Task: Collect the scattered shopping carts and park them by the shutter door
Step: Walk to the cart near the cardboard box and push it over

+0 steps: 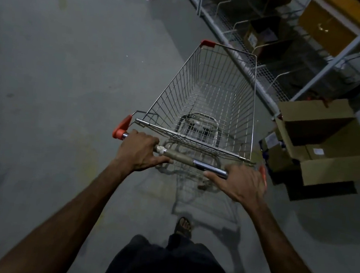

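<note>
Head view shows you standing directly behind one shopping cart (202, 103), both hands curled round its handle bar (185, 159). Your left hand (138, 151) grips near the orange end cap (121, 128); your right hand (240, 181) grips the far right end, so each grip is closed on the bar, not spread. The cart's long axis runs away from you and leans up and to the right, with its nose pointing towards the metal shelving (244, 65). That is the relation your next push turns on: the front right corner lies close to the shelf rail, and the open cardboard boxes (321, 138) sit just beside the cart's right flank. Your right hand is the nearer one to those boxes. The bare concrete floor (59, 68) lies to the left. The basket looks empty. You cannot see the wheels; the lower frame is blurred through the mesh. No shutter door and no other carts are in view, and the dim light hides detail on the shelves.
</note>
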{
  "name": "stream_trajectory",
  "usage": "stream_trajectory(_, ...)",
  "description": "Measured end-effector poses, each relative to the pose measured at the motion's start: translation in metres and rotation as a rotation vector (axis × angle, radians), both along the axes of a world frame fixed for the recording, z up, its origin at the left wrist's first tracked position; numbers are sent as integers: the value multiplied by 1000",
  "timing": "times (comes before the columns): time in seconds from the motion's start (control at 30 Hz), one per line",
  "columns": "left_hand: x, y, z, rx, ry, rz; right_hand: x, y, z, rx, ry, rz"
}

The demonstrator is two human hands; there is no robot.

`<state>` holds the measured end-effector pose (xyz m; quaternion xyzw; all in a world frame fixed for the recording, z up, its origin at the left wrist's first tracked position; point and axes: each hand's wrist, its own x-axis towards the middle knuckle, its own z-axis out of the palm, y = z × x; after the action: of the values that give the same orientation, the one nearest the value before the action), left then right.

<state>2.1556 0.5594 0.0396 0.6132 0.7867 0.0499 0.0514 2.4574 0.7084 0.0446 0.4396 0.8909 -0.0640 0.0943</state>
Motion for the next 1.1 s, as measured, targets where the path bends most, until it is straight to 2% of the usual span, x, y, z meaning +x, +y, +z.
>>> stream_trajectory(0.2,4,-27,9,-66,4,93,-18,17,4,-39,-11,120)
stream_trajectory(0.4,7,-78,18,-111,-49,275,-49,7,12,-20,-66,235)
stream_trajectory(0.73,-2,-199,17,-92,-27,561,-134,-50,14,-20,-55,532)
stream_trajectory(1.1,7,-325,10,-113,13,998,-256,-128,9,14,-32,943)
